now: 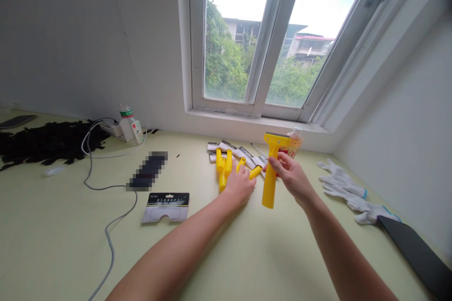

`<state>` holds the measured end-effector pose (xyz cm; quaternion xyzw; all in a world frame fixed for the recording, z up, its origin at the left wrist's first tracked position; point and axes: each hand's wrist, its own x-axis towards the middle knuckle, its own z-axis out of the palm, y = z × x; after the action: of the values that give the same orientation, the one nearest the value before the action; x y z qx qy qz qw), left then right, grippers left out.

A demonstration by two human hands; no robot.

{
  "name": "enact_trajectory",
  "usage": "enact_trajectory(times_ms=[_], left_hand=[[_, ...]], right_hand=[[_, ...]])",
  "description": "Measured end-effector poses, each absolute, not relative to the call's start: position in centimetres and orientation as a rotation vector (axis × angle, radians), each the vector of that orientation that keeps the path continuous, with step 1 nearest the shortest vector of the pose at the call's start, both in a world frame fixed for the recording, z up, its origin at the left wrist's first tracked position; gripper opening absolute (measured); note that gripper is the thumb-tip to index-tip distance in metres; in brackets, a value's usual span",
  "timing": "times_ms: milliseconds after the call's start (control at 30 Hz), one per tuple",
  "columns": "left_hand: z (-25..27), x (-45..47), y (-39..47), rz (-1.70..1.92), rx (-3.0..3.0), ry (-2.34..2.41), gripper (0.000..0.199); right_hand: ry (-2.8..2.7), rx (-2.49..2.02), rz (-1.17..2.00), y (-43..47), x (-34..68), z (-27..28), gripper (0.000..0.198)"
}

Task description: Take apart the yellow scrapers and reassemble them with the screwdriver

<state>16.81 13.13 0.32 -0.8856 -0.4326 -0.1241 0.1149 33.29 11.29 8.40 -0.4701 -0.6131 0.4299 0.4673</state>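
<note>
My right hand (286,171) is closed around the handle of a yellow scraper (270,183) and holds it upright above the table, with its wide head on top. Two screws show on that head. My left hand (240,183) rests among several yellow scrapers (222,167) at the back of the table. Its fingers bend down over the handle of one yellow scraper (241,163), and the fingertips are partly hidden. Behind the handles lie white-and-black printed cards (229,146). A thin screwdriver-like rod (258,150) lies beside them.
A loose printed card (165,208) lies left of my left arm, near a blurred dark object (147,171) and a grey cable (112,240). White gloves (348,193) and a black slab (416,254) are on the right. Black pieces (49,141) and bottles (127,124) stand left. Behind my right hand is another bottle (296,141).
</note>
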Motion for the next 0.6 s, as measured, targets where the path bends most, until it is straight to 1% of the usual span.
enact_trajectory(times_ms=[67,133,267,333,400,533,600], left_hand=[[0.4,17.3,13.9,-0.339,-2.601,-1.314,0.026],[0.3,17.2,14.3,-0.37,-2.596,-1.333,0.024],[0.5,16.6,13.8,-0.442,-2.564,-1.371,0.029],[1.0,16.4,12.8,-0.609,-2.599,-1.386,0.033],[1.6,16.3,11.3,-1.002,-2.719,-1.475,0.037],[2.7,16.1,7.5,-2.089,-3.097,-1.872,0.044],[2.5,15.8,5.9,-2.523,-3.122,-2.058,0.048]], right_hand=[[-1.473,-1.17,1.01,11.2,33.8,8.7,0.045],[-1.455,-1.184,0.974,11.2,34.1,8.9,0.045],[-1.465,-1.201,0.975,11.3,34.1,8.9,0.045],[-1.509,-1.194,0.991,11.4,33.7,8.6,0.044],[-1.585,-1.194,0.96,11.2,32.8,7.9,0.042],[-1.686,-1.315,0.734,9.9,29.7,6.5,0.041],[-1.732,-1.38,0.648,9.2,28.4,5.8,0.041]])
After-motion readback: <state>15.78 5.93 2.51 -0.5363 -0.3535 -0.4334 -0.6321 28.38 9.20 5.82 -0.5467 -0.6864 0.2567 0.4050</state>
